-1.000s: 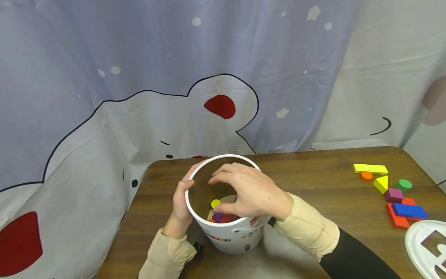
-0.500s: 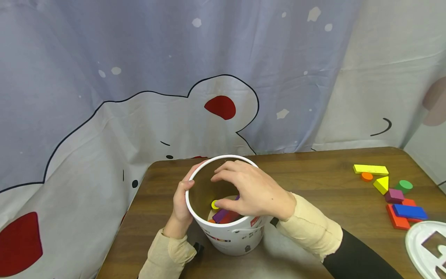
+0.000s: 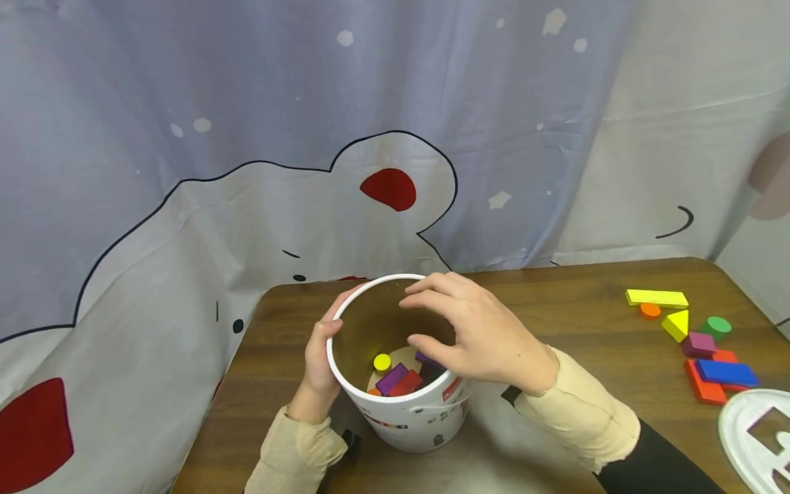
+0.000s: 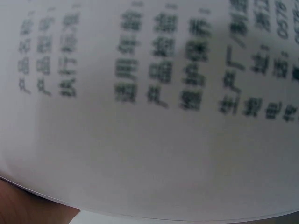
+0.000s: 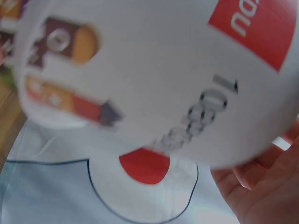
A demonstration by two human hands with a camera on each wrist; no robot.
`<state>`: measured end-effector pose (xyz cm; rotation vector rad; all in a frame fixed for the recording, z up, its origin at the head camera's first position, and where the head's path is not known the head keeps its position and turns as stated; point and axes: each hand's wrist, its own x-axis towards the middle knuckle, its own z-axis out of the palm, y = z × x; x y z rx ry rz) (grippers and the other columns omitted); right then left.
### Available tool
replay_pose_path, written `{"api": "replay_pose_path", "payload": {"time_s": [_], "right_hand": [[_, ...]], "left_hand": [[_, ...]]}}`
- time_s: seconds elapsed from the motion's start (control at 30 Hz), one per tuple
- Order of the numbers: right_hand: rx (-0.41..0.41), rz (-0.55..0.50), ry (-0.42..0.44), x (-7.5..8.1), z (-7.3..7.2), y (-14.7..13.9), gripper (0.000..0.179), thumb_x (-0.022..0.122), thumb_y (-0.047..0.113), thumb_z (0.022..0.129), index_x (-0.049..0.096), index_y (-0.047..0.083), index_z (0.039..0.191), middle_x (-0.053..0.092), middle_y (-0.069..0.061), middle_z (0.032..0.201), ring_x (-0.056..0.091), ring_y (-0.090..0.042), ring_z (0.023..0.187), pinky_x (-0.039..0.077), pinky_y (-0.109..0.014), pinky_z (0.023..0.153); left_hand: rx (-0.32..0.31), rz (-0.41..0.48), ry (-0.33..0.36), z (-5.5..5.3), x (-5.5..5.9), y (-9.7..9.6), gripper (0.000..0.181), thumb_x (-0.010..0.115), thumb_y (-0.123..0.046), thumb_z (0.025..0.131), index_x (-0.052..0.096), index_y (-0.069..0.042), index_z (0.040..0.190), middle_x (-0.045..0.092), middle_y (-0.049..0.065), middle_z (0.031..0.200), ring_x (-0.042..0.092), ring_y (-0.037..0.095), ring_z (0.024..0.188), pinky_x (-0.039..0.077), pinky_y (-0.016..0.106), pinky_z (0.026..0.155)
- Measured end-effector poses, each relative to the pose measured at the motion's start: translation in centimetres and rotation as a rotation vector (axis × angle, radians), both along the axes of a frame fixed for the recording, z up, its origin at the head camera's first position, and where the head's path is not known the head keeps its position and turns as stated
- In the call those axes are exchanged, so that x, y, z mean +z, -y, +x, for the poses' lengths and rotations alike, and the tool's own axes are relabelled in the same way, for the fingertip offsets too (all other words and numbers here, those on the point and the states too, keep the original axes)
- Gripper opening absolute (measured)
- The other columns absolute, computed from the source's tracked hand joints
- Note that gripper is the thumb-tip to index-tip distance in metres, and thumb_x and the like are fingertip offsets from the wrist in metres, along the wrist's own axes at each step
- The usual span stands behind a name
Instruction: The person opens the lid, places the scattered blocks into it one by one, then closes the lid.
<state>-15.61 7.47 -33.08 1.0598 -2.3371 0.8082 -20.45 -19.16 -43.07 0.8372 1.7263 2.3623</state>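
Observation:
A white bucket (image 3: 415, 420) with printed labels stands on the wooden table, its mouth tilted toward the view. My left hand (image 3: 321, 360) grips its left wall, thumb over the rim and the other fingers behind the outside. My right hand (image 3: 478, 333) hovers at the right rim, fingers loosely bent and parted, with nothing visible between them. Down inside lie a yellow cylinder (image 3: 382, 363), a purple block (image 3: 392, 379) and a red block (image 3: 405, 383). Another purple block (image 3: 428, 359) shows partly under the right hand. In the right wrist view, the hand (image 5: 268, 186) is beside the bucket's outer wall.
At the right of the table (image 3: 555, 315) lie a yellow bar (image 3: 657, 298), an orange disc (image 3: 649, 311), a yellow triangle (image 3: 676, 325), a green cylinder (image 3: 717, 327), a purple block (image 3: 699, 345), and a blue block (image 3: 726, 373) on red ones. A white cut-out lid (image 3: 737, 429) sits front right.
My right hand has moved right and slightly up, from over the bucket's mouth to its right rim, uncovering more blocks inside. The left hand keeps its grip.

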Motion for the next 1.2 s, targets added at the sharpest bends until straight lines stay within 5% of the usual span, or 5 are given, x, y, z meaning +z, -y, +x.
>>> {"api": "replay_pose_path", "payload": {"time_s": [0.37,0.6,0.93,1.2], "right_hand": [[-0.088,-0.092,-0.030,-1.1,0.1,-5.4,0.037,0.081,0.021,0.086,0.073,0.015,0.122,0.068,0.003,0.127,0.063,-0.014,0.121,0.046,-0.031,0.106],[-0.208,-0.097,-0.069,-3.5,-1.1,-9.6,0.042,0.083,0.016,0.082,0.072,0.014,0.122,0.070,0.000,0.125,0.065,-0.021,0.116,0.046,-0.037,0.102],[-0.442,-0.087,0.054,-6.8,-2.4,-15.2,0.042,0.084,0.013,0.082,0.072,0.009,0.122,0.071,-0.010,0.121,0.064,-0.035,0.116,0.046,-0.052,0.095],[-0.538,-0.028,0.138,-8.5,-3.6,-17.8,0.042,0.080,0.019,0.086,0.070,0.006,0.125,0.066,-0.021,0.125,0.059,-0.045,0.117,0.044,-0.061,0.096]], "left_hand": [[-0.007,0.020,-0.005,-0.1,-0.2,0.1,0.067,0.015,-0.014,0.095,0.037,-0.004,0.157,0.050,0.009,0.152,0.047,0.026,0.139,0.036,0.050,0.117],[-0.019,0.023,-0.031,-0.3,-0.1,-0.1,0.066,0.016,-0.015,0.095,0.038,-0.002,0.156,0.051,0.010,0.152,0.049,0.026,0.138,0.038,0.048,0.116],[-0.044,0.050,-0.042,0.1,0.3,-0.6,0.064,0.016,-0.015,0.096,0.040,-0.003,0.155,0.052,0.009,0.150,0.048,0.027,0.138,0.037,0.047,0.117],[-0.031,0.051,-0.065,0.2,0.2,-0.2,0.064,0.018,-0.017,0.097,0.041,-0.004,0.155,0.052,0.008,0.151,0.049,0.026,0.138,0.038,0.045,0.116]]}}
